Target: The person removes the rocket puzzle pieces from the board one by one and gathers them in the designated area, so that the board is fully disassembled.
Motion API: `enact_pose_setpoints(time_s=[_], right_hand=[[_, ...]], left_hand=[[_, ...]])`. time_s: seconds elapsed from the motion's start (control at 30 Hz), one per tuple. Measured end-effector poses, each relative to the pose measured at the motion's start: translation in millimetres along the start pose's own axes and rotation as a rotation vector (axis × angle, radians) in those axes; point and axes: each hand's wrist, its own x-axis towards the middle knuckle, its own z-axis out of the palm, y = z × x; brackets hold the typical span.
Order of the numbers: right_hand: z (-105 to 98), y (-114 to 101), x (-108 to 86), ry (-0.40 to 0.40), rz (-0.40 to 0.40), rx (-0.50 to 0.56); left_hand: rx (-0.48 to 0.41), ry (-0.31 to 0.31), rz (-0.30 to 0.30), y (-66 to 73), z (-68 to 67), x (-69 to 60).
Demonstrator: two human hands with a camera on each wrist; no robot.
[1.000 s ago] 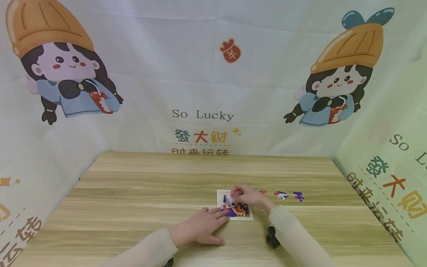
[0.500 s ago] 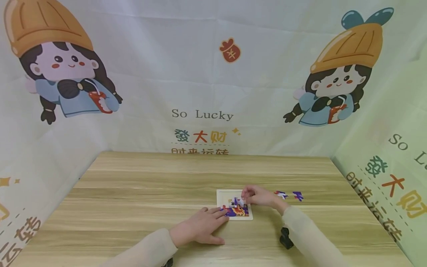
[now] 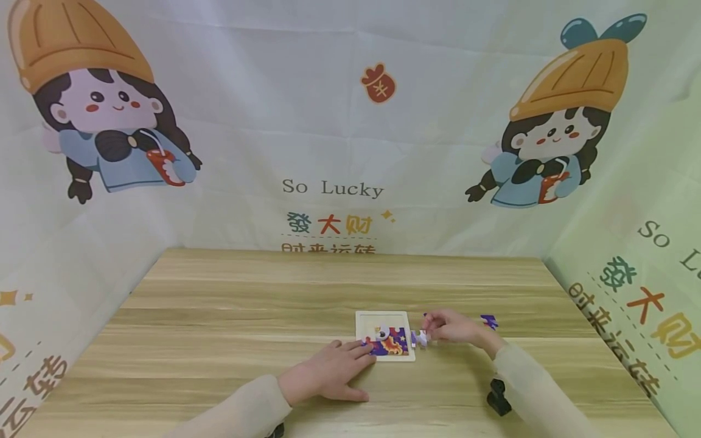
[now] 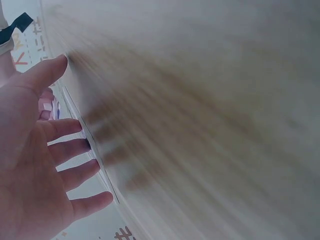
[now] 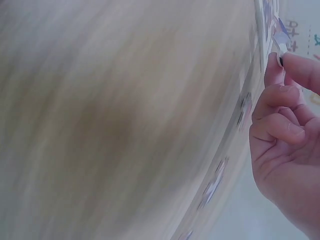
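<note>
A pale puzzle tray [image 3: 383,316] lies mid-table in the head view, its lower part filled with purple, red and orange picture pieces. My left hand [image 3: 334,372] rests flat with fingers spread, fingertips on the tray's lower left. Just off the tray's right edge, my right hand [image 3: 451,326] pinches a white and purple puzzle piece [image 3: 418,339] between thumb and index finger. The right wrist view shows the same puzzle piece [image 5: 281,41] at the fingertips, the other fingers curled. The left palm [image 4: 30,165] fills the left of the left wrist view.
Right of the tray lies a loose purple puzzle piece [image 3: 489,321], partly covered by the right hand. Several loose pieces [image 5: 215,182] form a row in the right wrist view. The wooden table [image 3: 219,292] meets a printed cloth backdrop [image 3: 246,152] behind and at both sides.
My right hand has moved right from over the tray, carrying the pinched puzzle piece off the tray to its right side. The left hand has stayed in place.
</note>
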Motion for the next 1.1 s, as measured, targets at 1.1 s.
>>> enact_pose_setpoints(time_s=[1.1], right_hand=[[-19.0, 20.8, -27.6, 0.007, 0.055, -0.002]], left_hand=[[0.002, 0.012, 0.004, -1.4, 3.5, 0.8]])
